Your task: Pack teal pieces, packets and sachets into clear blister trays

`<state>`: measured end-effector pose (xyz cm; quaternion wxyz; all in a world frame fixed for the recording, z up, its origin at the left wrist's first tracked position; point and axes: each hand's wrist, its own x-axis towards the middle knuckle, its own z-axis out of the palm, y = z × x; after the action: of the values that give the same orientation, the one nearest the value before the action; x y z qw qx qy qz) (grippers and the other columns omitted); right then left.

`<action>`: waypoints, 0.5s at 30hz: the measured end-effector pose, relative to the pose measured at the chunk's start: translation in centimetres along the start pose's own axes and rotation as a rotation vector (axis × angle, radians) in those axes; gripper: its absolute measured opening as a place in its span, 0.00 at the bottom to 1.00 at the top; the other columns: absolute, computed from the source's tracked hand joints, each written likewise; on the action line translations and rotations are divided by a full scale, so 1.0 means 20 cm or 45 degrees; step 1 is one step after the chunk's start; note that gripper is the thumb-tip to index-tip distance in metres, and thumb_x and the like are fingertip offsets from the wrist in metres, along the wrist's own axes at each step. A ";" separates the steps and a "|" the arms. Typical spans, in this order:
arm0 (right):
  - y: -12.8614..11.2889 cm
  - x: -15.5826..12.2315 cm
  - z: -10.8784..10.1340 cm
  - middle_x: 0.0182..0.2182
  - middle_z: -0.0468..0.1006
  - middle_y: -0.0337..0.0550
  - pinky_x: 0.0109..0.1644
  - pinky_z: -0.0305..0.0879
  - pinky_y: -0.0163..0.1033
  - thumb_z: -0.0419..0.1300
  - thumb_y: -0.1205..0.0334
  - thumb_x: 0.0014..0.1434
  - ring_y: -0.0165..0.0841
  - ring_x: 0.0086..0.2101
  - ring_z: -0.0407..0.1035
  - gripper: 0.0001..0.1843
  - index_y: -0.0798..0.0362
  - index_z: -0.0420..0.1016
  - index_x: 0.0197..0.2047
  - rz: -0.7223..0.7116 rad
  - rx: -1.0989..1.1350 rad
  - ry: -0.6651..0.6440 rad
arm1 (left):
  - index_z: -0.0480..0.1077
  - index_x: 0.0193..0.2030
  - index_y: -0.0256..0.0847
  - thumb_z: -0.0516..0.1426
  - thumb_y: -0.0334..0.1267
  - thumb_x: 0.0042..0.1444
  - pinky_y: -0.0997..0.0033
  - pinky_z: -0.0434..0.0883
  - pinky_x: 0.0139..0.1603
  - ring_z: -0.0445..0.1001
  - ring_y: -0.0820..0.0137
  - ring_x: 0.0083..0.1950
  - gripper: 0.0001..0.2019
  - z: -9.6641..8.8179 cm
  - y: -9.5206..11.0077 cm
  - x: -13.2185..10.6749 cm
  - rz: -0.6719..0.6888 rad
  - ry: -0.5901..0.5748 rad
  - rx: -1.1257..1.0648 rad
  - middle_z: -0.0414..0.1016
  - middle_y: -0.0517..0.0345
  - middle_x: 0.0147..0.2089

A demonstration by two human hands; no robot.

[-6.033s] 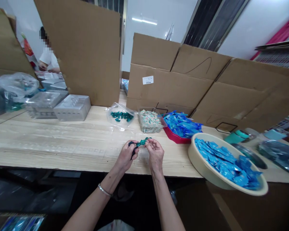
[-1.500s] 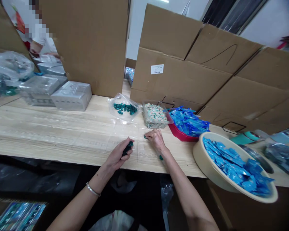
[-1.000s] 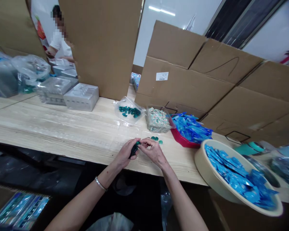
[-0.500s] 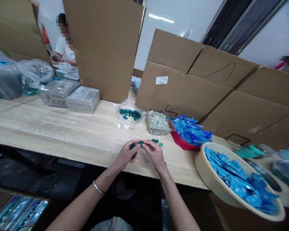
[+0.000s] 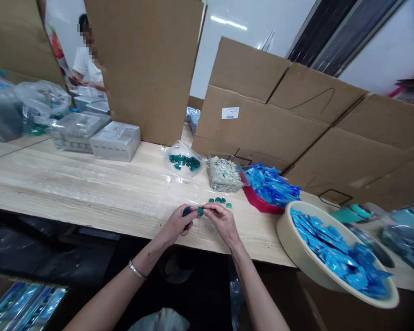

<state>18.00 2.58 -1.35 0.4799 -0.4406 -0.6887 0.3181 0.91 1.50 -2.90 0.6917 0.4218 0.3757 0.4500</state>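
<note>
My left hand is closed round a handful of small dark teal pieces at the front edge of the wooden table. My right hand pinches one teal piece right beside the left hand's fingertips. Just beyond my hands, a few loose teal pieces lie on a clear plastic tray that rests flat on the table.
A clear bag of teal pieces, a tub of pale pieces, a red tray of blue packets and a beige bowl of blue packets stand right of centre. Grey tray stacks sit at left, cardboard boxes behind. Another person works far left.
Since a second and a half ago my right hand has come back from the table to my left hand and now pinches a teal piece. More loose pieces lie on the tray.
</note>
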 end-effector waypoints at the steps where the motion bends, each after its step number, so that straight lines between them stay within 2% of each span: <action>1: 0.02 0.02 -0.02 0.35 0.76 0.43 0.40 0.68 0.38 0.61 0.59 0.53 0.34 0.36 0.71 0.08 0.51 0.76 0.36 0.018 -0.026 0.060 | 0.64 0.38 0.38 0.58 0.47 0.48 0.84 0.46 0.13 0.57 0.82 0.20 0.16 -0.01 0.00 -0.01 -0.006 0.004 -0.018 0.70 0.56 0.33; 4: 0.12 0.12 -0.10 0.33 0.77 0.44 0.39 0.67 0.39 0.59 0.58 0.54 0.35 0.35 0.71 0.08 0.52 0.76 0.34 -0.028 -0.198 0.138 | 0.64 0.38 0.38 0.58 0.48 0.48 0.84 0.45 0.14 0.59 0.82 0.21 0.17 -0.03 0.00 -0.03 -0.037 0.001 -0.075 0.70 0.54 0.37; 6: 0.20 0.20 -0.14 0.32 0.77 0.44 0.40 0.66 0.39 0.58 0.60 0.55 0.35 0.35 0.71 0.07 0.52 0.76 0.32 -0.123 -0.360 0.060 | 0.64 0.38 0.38 0.58 0.48 0.48 0.84 0.44 0.14 0.58 0.82 0.22 0.16 -0.04 -0.01 -0.04 -0.055 -0.002 -0.098 0.69 0.56 0.36; 9: 0.30 0.29 -0.15 0.31 0.77 0.45 0.41 0.65 0.39 0.57 0.62 0.56 0.35 0.33 0.71 0.08 0.53 0.77 0.32 -0.229 -0.549 -0.143 | 0.64 0.39 0.39 0.58 0.48 0.49 0.84 0.44 0.14 0.58 0.82 0.22 0.16 -0.06 -0.01 -0.05 -0.075 -0.016 -0.114 0.68 0.56 0.36; 12: 0.36 0.32 -0.14 0.30 0.77 0.45 0.40 0.65 0.38 0.56 0.64 0.56 0.34 0.33 0.71 0.08 0.53 0.77 0.31 -0.278 -0.631 -0.307 | 0.64 0.39 0.39 0.58 0.48 0.49 0.84 0.44 0.14 0.57 0.83 0.22 0.16 -0.07 -0.01 -0.06 -0.092 -0.015 -0.128 0.68 0.57 0.36; 15: 0.38 0.33 -0.13 0.32 0.78 0.46 0.42 0.64 0.39 0.57 0.64 0.55 0.34 0.34 0.71 0.07 0.53 0.77 0.32 -0.299 -0.660 -0.357 | 0.64 0.39 0.38 0.58 0.47 0.49 0.84 0.43 0.14 0.57 0.83 0.22 0.16 -0.09 0.00 -0.06 -0.098 -0.009 -0.145 0.68 0.57 0.36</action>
<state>21.72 11.69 -4.60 0.2856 -0.4176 -0.8524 0.1322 -1.04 0.72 -3.41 0.7327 0.3687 0.3629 0.4422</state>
